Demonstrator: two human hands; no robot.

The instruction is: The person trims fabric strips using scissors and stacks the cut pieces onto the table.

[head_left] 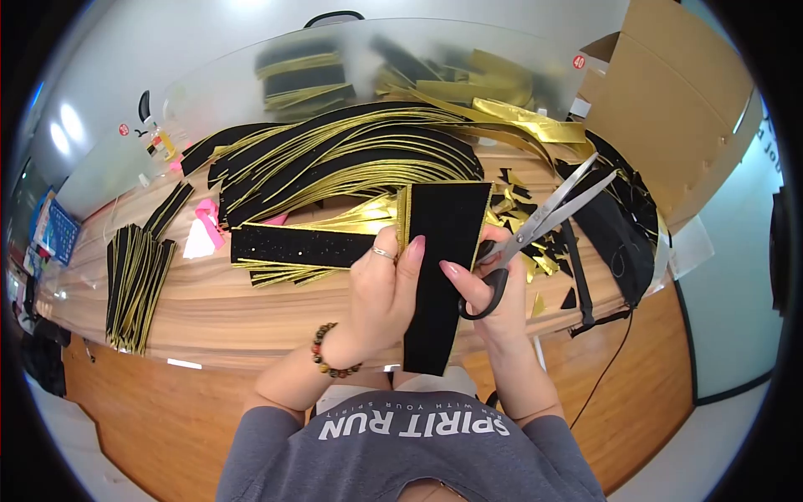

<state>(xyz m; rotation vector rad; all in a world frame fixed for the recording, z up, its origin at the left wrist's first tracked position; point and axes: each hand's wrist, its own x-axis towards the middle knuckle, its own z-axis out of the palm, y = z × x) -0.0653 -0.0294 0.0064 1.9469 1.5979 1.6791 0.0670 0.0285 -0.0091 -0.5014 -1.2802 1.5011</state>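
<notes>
My left hand (386,280) is closed on the left edge of a black ribbon strip (443,284) with gold edging, thumb on its face. The strip hangs down past the table's front edge, and its upper end lies over other gold-edged strips. In my right hand (493,289) are scissors (548,213) with black handles, their silver blades parted and pointing to the upper right. The right thumb also presses against the strip's right edge. Just left of my left hand lies a black, gold-edged strip (293,246) on the table.
A large pile of gold-edged black strips (343,159) spans the table's back. A fanned bundle (138,280) lies at left. Black and gold scraps (544,251) lie under the scissors, beside a black bag (615,243). A cardboard box (677,109) stands at right; a frosted divider (209,92) runs behind.
</notes>
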